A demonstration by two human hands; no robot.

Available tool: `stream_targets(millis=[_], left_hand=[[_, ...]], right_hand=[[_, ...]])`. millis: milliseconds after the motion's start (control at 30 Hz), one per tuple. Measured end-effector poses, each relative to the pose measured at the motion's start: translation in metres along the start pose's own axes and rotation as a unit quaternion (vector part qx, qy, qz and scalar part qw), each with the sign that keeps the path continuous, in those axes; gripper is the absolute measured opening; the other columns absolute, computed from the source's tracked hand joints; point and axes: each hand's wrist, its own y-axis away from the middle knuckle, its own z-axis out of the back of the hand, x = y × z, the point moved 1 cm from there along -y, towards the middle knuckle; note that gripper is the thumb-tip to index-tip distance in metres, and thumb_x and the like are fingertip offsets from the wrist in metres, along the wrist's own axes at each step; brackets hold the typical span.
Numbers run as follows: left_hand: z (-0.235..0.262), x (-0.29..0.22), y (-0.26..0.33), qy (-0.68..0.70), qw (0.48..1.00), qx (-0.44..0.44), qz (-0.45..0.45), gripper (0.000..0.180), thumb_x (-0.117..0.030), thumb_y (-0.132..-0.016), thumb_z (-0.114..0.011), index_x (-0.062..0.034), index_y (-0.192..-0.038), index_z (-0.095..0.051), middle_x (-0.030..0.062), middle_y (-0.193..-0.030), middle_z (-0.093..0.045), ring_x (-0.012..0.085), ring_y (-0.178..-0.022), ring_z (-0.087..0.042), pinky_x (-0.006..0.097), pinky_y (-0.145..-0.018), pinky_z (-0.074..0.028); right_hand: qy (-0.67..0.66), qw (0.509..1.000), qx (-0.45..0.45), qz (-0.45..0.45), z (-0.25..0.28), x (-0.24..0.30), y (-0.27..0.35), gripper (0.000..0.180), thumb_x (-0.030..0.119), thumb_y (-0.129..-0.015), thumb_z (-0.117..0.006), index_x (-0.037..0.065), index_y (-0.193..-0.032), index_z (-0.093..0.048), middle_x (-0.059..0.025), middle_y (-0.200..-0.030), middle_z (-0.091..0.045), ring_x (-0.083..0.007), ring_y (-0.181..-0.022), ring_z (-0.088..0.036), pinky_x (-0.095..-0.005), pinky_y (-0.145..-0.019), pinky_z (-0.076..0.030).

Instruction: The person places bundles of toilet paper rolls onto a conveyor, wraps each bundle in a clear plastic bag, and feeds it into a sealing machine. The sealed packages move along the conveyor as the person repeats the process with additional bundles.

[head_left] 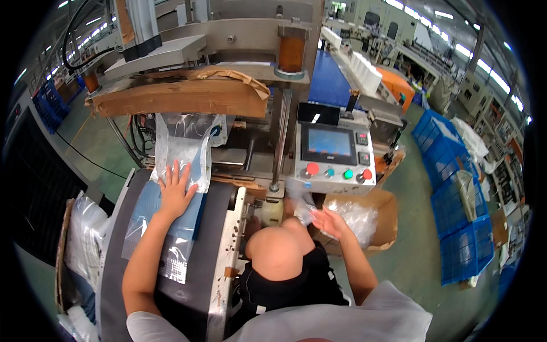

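left hand [174, 191] pressed flat, fingers spread, on a clear plastic bag [171, 222] – right hand [329, 222] grasping a blurred clear bag [301, 200] above a cardboard box [383, 219].

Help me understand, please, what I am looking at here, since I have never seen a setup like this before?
This is one picture from a wide camera worn on a person's head, looking down, so straight edges bend near the rim. Both bare arms come in from below. The left hand lies flat on a clear plastic bag with blue contents, which rests on a dark belt leading into a packing machine. The right hand reaches toward a cardboard box of clear bags and touches a blurred clear bag; its grip is unclear. A control panel with a screen and coloured buttons stands ahead. Blue crates stand on the right.
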Motion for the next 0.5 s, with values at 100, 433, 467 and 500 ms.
stream_targets(millis=[100,433,467,500], left_hand=[[-0.011,-0.006,-0.010,0.000,1.000,-0.003,-0.021,0.065,-0.045,-0.088,-0.048,-0.0224,-0.144,-0.024,0.0152,-0.151,-0.012,0.0407,-0.137,-0.012,0.065,-0.103,-0.013],[-0.002,-0.001,-0.002,-0.007,1.000,-0.003,-0.003,0.065,-0.042,-0.088,-0.049,-0.0220,-0.144,-0.024,0.0131,-0.151,-0.012,0.0388,-0.137,-0.013,0.063,-0.104,-0.013],[-0.001,0.000,-0.001,-0.009,1.000,-0.003,-0.002,0.064,-0.042,-0.089,-0.049,-0.0219,-0.144,-0.024,0.0131,-0.151,-0.012,0.0389,-0.137,-0.013,0.063,-0.104,-0.013],[-0.002,-0.004,-0.004,-0.006,1.000,-0.001,-0.010,0.064,-0.042,-0.089,-0.049,-0.0219,-0.144,-0.024,0.0131,-0.151,-0.012,0.0390,-0.137,-0.013,0.063,-0.104,-0.013]], right_hand=[[-0.318,0.924,-0.166,0.133,0.153,-0.057,0.014,0.050,0.032,-0.089,-0.050,0.011,-0.133,-0.040,-0.0170,-0.137,-0.038,-0.0295,-0.115,-0.048,-0.0441,-0.097,-0.040],[-0.047,0.994,-0.043,0.088,-0.005,-0.030,0.000,0.049,0.024,-0.090,-0.050,0.002,-0.132,-0.040,-0.0144,-0.127,-0.052,-0.0262,-0.116,-0.051,-0.0343,-0.097,-0.041],[0.144,0.980,-0.074,0.115,-0.047,-0.027,-0.003,0.042,0.024,-0.088,-0.054,0.002,-0.123,-0.052,-0.0118,-0.117,-0.060,-0.0230,-0.114,-0.053,-0.0348,-0.094,-0.042],[0.281,0.946,-0.053,0.152,-0.047,-0.040,-0.018,0.036,0.024,-0.087,-0.055,0.005,-0.117,-0.057,-0.0117,-0.111,-0.063,-0.0220,-0.112,-0.054,-0.0333,-0.092,-0.042]])
